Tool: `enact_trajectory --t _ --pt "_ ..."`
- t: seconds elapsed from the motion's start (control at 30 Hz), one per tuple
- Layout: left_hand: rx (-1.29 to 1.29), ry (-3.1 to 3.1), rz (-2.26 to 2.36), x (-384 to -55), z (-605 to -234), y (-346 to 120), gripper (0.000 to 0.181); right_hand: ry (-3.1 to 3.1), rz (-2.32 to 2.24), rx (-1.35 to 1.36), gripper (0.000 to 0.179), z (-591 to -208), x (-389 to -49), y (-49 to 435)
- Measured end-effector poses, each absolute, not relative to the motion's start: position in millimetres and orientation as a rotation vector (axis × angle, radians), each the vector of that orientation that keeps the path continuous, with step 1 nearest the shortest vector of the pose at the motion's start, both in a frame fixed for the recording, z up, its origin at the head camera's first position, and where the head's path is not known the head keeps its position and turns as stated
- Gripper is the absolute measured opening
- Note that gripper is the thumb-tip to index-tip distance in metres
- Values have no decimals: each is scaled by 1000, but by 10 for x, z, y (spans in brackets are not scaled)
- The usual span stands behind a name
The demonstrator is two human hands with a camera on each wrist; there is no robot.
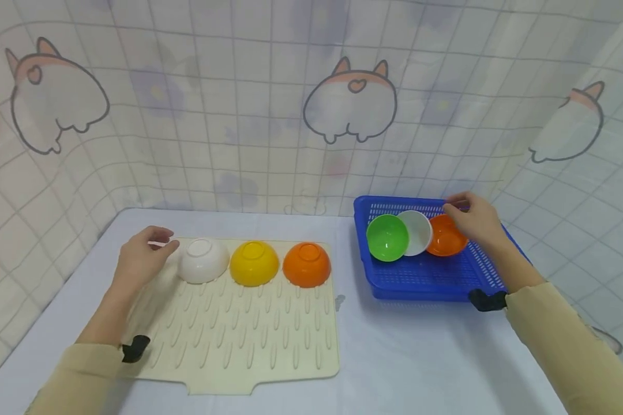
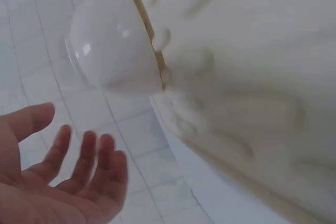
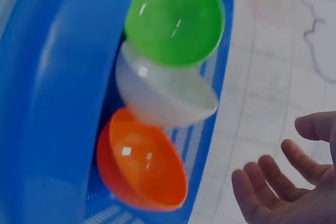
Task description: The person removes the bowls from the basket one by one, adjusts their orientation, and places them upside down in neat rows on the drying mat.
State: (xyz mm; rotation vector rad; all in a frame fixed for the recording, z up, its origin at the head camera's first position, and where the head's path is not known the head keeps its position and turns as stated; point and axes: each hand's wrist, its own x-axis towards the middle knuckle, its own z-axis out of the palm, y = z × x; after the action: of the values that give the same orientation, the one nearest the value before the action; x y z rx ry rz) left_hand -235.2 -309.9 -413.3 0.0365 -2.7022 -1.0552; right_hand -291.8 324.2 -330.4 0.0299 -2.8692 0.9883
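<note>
My left hand [image 1: 144,253] hovers just left of an upside-down white bowl [image 1: 203,262] on a cream ribbed drying mat [image 1: 254,340]. Its fingers are loosely bent and hold nothing, as the left wrist view confirms. To the right of that bowl, a yellow bowl [image 1: 254,264] and an orange bowl [image 1: 307,265] also lie face down in a row. My right hand [image 1: 475,219] is over the right back part of a blue basket [image 1: 415,291], beside a tilted orange bowl [image 3: 142,163]. In the right wrist view its fingers are relaxed and apart from the bowl.
Inside the basket, a green bowl [image 1: 387,238] and a second white bowl [image 1: 416,232] lean beside the orange one, openings facing up. A white cloth [image 1: 410,357] covers the table. Behind it hangs a checked curtain [image 1: 270,127] with cartoon animal prints.
</note>
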Motion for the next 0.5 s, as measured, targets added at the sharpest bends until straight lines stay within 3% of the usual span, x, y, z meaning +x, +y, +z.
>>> enact_trajectory --t 0.23,0.5 --pt "141 -3038 -1144 -2346 -4127 -3480 70 -2944 892 -77 60 -3331 -3027 3425" --pt "238 -3133 -1338 -2342 -4234 -3769 75 -3153 912 -196 76 -3375 -3143 3556"
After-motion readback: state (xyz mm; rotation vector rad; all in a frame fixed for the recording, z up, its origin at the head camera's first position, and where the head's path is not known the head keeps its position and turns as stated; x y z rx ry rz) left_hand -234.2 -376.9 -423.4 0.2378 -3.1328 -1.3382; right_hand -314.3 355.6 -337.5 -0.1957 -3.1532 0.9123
